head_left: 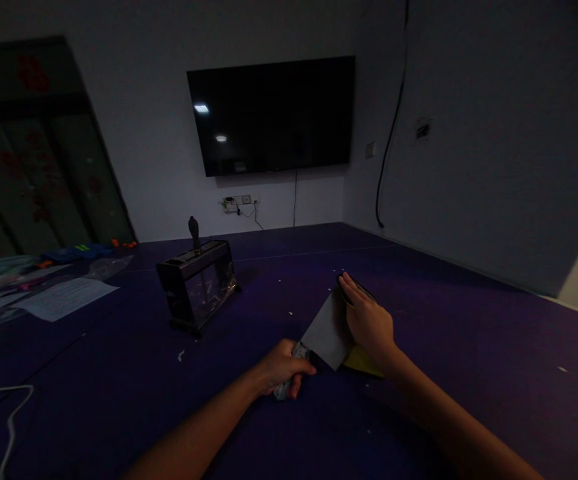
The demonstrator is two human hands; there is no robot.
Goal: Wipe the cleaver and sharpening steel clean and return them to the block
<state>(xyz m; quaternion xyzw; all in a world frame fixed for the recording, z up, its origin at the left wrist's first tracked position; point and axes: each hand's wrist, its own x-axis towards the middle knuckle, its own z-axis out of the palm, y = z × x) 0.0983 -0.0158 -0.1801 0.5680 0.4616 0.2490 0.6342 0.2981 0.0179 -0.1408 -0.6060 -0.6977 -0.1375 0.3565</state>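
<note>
Purple tabletop (269,300) | left fingers (295,387) gripping cleaver handle (283,390) | right fingers (353,289) together at far blade end (333,310), grip unclear

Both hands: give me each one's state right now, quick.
Left hand: closed, holding the handle of a broad grey blade.
Right hand: over a yellow item at the blade; whether it grips cannot be told.
</note>
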